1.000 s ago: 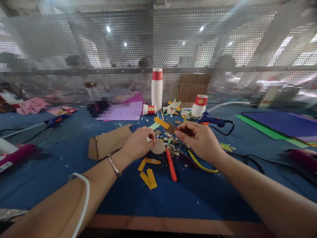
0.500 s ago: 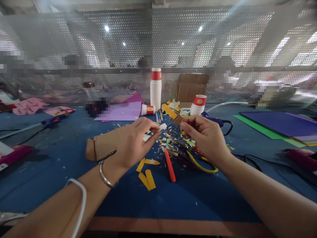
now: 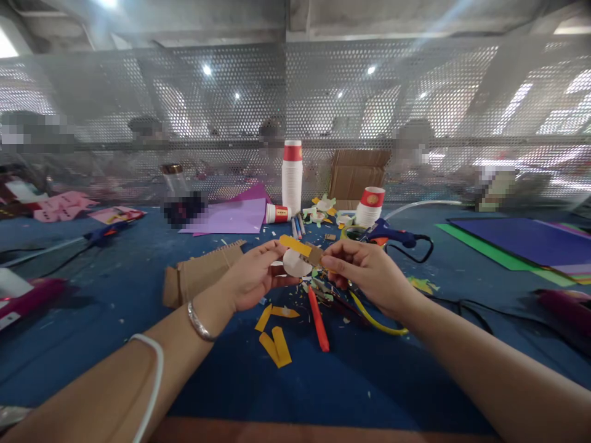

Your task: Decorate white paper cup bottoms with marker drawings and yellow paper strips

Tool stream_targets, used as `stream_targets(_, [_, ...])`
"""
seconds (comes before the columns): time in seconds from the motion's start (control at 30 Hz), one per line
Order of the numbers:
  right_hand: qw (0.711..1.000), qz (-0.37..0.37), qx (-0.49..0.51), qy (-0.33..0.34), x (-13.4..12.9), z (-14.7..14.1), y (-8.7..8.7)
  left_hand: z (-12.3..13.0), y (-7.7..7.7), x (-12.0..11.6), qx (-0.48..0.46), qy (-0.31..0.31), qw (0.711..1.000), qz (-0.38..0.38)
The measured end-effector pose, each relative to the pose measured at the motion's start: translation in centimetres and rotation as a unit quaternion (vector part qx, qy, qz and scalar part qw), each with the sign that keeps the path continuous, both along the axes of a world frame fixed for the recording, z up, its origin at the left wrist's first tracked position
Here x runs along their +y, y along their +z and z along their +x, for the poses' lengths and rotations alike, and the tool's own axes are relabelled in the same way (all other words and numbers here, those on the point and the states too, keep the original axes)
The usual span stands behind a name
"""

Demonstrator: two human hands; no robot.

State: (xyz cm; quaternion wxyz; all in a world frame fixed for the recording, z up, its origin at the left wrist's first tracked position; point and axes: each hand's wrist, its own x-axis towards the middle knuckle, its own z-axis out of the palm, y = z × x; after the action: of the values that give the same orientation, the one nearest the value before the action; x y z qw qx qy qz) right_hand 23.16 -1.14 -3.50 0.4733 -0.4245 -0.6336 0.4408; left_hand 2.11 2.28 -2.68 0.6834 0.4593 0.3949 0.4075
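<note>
Since half a second ago, my right hand (image 3: 362, 267) has brought the yellow strip (image 3: 295, 245) left and nearer, pinching the brown cardboard piece (image 3: 314, 256) at its right end. My left hand (image 3: 252, 275) grips the white disc (image 3: 295, 265), which the strip overlaps; I can't tell whether they touch.

We were in what looked like a craft workshop: glue guns (image 3: 401, 238), cups (image 3: 291, 184), coloured paper (image 3: 530, 240), cardboard (image 3: 205, 271) and scraps (image 3: 281, 346) littered our blue tabletop (image 3: 231, 394), a perforated screen (image 3: 244, 117) lined its far side, and through it we saw blurred people (image 3: 145, 128) and lamps (image 3: 371, 70) beneath a grey ceiling (image 3: 369, 24).
</note>
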Motion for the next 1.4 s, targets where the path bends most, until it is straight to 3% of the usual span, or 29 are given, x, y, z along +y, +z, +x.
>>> stream_targets(0.2, [0.998, -0.042, -0.032, 0.037, 0.1, -0.2, -0.1, -0.4, 0.6, 0.2, -0.002, -0.049, 0.997, -0.052])
stream_targets(0.43, [0.996, -0.053, -0.068, 0.025, 0.2, -0.2, -0.5, -0.1, 0.7, -0.9, 0.02, -0.092, 0.995, 0.021])
stream_targets(0.67, [0.995, -0.089, -0.04, 0.005, -0.1, -0.7, -0.4, -0.1, 0.7, -1.0, 0.023, -0.105, 0.992, 0.057])
stream_targets(0.87, [0.997, -0.065, -0.033, 0.013, 0.1, -0.5, -0.6, -0.2, 0.8, -1.2, 0.056, -0.101, 0.991, 0.062])
stream_targets(1.17, [0.996, -0.07, -0.046, 0.004, 0.0, -0.6, -0.3, 0.1, -0.1, -1.0, 0.08, -0.077, 0.981, 0.157])
stream_targets(1.4, [0.996, -0.084, -0.043, 0.003, 0.0, -0.3, -0.3, -0.1, 0.2, -0.9, 0.037, -0.041, 0.992, 0.117])
